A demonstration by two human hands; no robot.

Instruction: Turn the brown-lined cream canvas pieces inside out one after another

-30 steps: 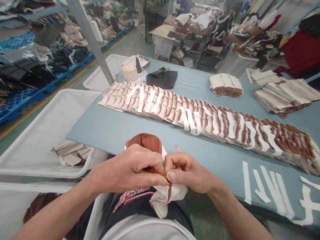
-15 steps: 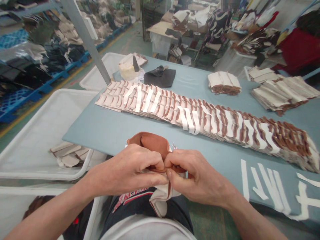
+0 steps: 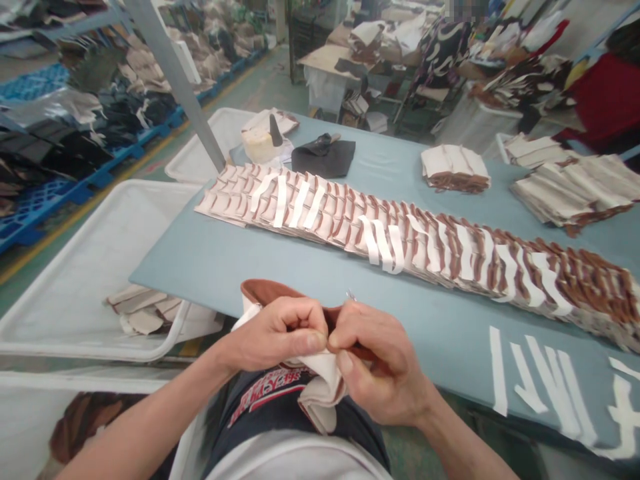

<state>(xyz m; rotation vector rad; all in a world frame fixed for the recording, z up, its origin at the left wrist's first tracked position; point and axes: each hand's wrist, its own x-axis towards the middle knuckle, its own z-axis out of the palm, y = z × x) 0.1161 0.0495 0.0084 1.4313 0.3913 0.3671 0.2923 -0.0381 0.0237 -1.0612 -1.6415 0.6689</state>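
Note:
My left hand [image 3: 277,335] and my right hand [image 3: 373,363] meet in front of my lap, and both pinch a folded fabric piece [image 3: 320,393] with a cream outer side and a tan-brown lining. A curved brown edge of the piece [image 3: 265,291] rises behind my left hand. The pinched fold is hidden by my fingers. Just above my right hand a small metal tip [image 3: 350,295] shows, too small to name. A long overlapping row of cream and brown pieces [image 3: 400,247] lies on the blue table [image 3: 200,267], beyond my hands and apart from them.
A white tub [image 3: 85,267] with loose cream pieces stands at my left. Stacks of cream pieces [image 3: 455,168] lie at the table's far side, with a black cloth [image 3: 323,157]. White tape strips [image 3: 545,387] mark the table's near right. Shelves and a co-worker's patterned sleeve [image 3: 445,50] stand beyond.
My hands have drawn closer together and turned the piece, so its brown edge now sits further left and lower. Less of the metal tip shows.

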